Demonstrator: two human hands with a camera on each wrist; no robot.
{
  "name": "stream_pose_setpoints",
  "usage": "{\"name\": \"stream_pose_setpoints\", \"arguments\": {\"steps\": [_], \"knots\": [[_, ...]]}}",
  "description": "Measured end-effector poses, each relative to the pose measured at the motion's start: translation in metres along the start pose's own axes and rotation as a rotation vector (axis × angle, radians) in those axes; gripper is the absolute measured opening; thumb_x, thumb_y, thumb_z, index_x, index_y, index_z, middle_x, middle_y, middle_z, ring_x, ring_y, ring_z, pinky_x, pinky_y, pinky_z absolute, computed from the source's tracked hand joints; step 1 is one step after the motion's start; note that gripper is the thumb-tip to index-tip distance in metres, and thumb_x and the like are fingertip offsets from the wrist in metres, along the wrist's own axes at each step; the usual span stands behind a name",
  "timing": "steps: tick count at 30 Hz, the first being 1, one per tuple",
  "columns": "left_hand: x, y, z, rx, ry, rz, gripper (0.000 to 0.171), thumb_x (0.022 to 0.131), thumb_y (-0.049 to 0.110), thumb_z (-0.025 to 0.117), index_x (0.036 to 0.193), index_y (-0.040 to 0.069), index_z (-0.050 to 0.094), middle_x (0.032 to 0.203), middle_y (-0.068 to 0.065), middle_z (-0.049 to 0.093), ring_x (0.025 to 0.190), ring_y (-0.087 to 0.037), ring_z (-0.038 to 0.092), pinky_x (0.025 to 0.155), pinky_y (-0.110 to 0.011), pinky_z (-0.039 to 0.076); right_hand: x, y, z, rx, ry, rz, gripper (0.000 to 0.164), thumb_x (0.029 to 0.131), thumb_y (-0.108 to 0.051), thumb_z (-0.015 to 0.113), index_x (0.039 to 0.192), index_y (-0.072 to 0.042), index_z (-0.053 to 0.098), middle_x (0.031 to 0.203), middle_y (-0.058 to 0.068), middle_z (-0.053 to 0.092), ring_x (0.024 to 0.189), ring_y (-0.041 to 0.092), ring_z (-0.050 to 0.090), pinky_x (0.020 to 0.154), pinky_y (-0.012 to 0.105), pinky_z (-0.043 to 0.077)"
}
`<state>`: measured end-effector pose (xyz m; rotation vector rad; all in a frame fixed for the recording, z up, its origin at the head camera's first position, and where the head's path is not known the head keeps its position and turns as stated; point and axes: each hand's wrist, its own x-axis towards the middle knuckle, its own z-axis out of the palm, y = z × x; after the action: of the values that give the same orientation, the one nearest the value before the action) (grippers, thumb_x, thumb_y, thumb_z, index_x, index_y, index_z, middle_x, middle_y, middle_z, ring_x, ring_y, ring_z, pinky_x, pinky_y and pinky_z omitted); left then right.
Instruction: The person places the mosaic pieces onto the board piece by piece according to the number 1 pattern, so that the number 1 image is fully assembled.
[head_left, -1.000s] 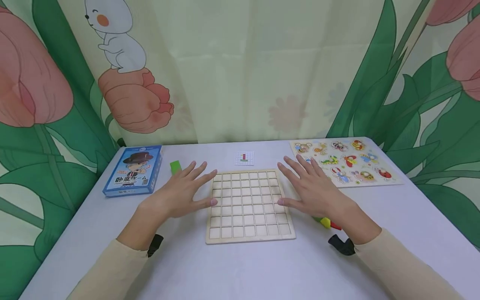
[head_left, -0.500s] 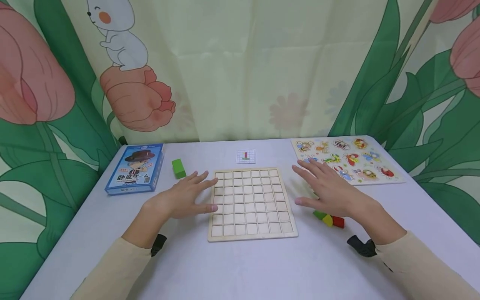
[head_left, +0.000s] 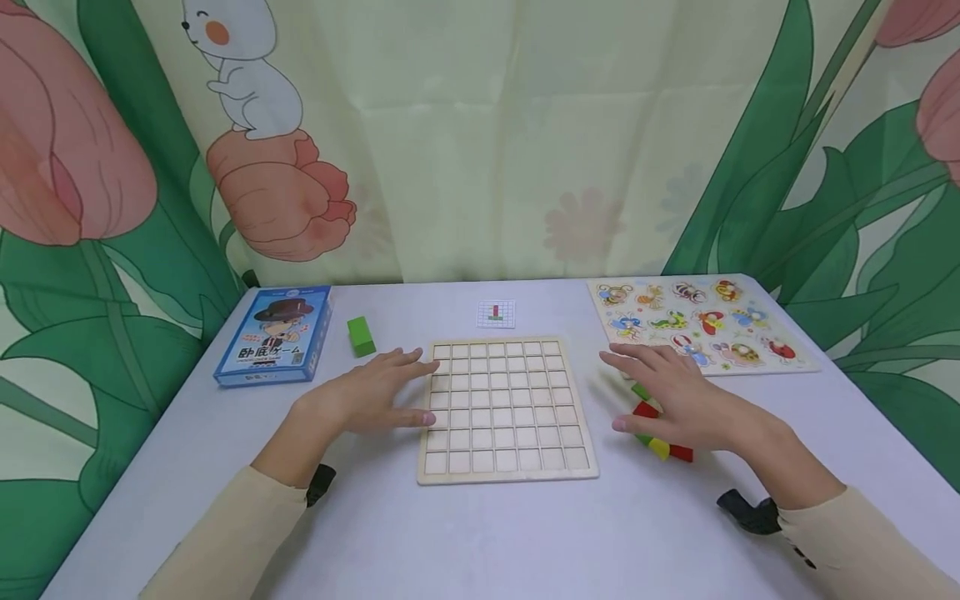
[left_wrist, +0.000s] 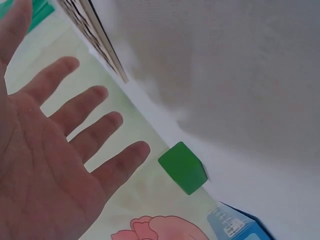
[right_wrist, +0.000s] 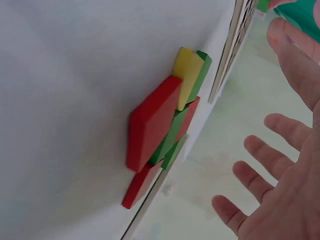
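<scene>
A wooden grid board [head_left: 510, 415] lies flat in the middle of the table. At its left edge my left hand [head_left: 363, 393] is spread, thumb and fingertips over the border; contact with the board cannot be made out. Behind that hand stands a green block [head_left: 361, 337], also seen past the fingers in the left wrist view. To the right of the board my right hand [head_left: 686, 402] hovers with extended fingers, partly hiding a group of blocks. In the right wrist view the group includes a red block [right_wrist: 152, 127], a yellow block [right_wrist: 188, 75] and green blocks [right_wrist: 170, 137]. Neither hand holds anything.
Behind the board lies a small card [head_left: 496, 314] with a red and green pattern on a grid. A blue box [head_left: 276, 337] sits at the back left. An insect picture board [head_left: 723, 321] lies at the back right, before a printed curtain [head_left: 465, 167].
My right hand has moved right, off the board's edge and over the coloured blocks. My left hand has stayed almost in place, slightly lower, and the green block behind it shows fully.
</scene>
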<state>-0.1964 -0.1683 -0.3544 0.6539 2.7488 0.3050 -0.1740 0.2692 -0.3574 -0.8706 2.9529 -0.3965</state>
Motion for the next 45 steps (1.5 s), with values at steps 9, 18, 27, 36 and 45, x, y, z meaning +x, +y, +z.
{"name": "stream_pose_setpoints", "arguments": {"steps": [9, 18, 27, 36, 45], "knots": [[0.007, -0.001, -0.002, -0.026, -0.025, -0.013, 0.086, 0.089, 0.062, 0.071, 0.160, 0.024, 0.039, 0.169, -0.011, 0.026, 0.155, -0.041, 0.021, 0.119, -0.065, 0.027, -0.014, 0.009, 0.002, 0.031, 0.010, -0.004, 0.085, 0.088, -0.063, 0.071, 0.156, -0.020, 0.044, 0.155, 0.007, 0.045, 0.140, 0.037, 0.037, 0.104, 0.071, 0.032], [0.012, 0.001, -0.008, -0.048, -0.042, 0.008, 0.085, 0.090, 0.059, 0.072, 0.160, 0.023, 0.039, 0.169, -0.012, 0.025, 0.156, -0.038, 0.021, 0.121, -0.062, 0.026, -0.024, 0.010, -0.004, 0.117, -0.043, 0.022, 0.084, 0.086, -0.061, 0.075, 0.153, -0.020, 0.047, 0.147, 0.001, 0.054, 0.132, 0.027, 0.048, 0.103, 0.057, 0.047], [0.019, 0.001, -0.003, -0.070, -0.077, 0.021, 0.084, 0.089, 0.060, 0.072, 0.158, 0.023, 0.041, 0.169, -0.013, 0.026, 0.156, -0.039, 0.021, 0.121, -0.062, 0.026, -0.042, 0.013, 0.001, 0.196, -0.090, 0.060, 0.083, 0.081, -0.058, 0.080, 0.151, -0.023, 0.049, 0.136, -0.004, 0.060, 0.119, 0.020, 0.058, 0.091, 0.036, 0.058], [0.021, -0.001, 0.002, -0.047, -0.086, 0.007, 0.085, 0.090, 0.061, 0.071, 0.159, 0.022, 0.041, 0.169, -0.012, 0.027, 0.155, -0.038, 0.023, 0.122, -0.060, 0.026, -0.047, 0.020, 0.003, 0.238, -0.100, 0.032, 0.072, 0.081, -0.050, 0.084, 0.142, -0.021, 0.058, 0.121, -0.013, 0.063, 0.103, 0.009, 0.059, 0.088, 0.030, 0.057], [0.020, 0.000, 0.002, -0.041, -0.134, -0.048, 0.092, 0.085, 0.060, 0.076, 0.161, 0.024, 0.037, 0.172, -0.007, 0.017, 0.156, -0.038, 0.022, 0.121, -0.060, 0.028, -0.045, 0.018, 0.002, 0.267, -0.152, 0.040, 0.061, 0.083, -0.034, 0.087, 0.136, -0.022, 0.061, 0.105, -0.013, 0.063, 0.095, 0.006, 0.058, 0.076, 0.024, 0.055]]}}
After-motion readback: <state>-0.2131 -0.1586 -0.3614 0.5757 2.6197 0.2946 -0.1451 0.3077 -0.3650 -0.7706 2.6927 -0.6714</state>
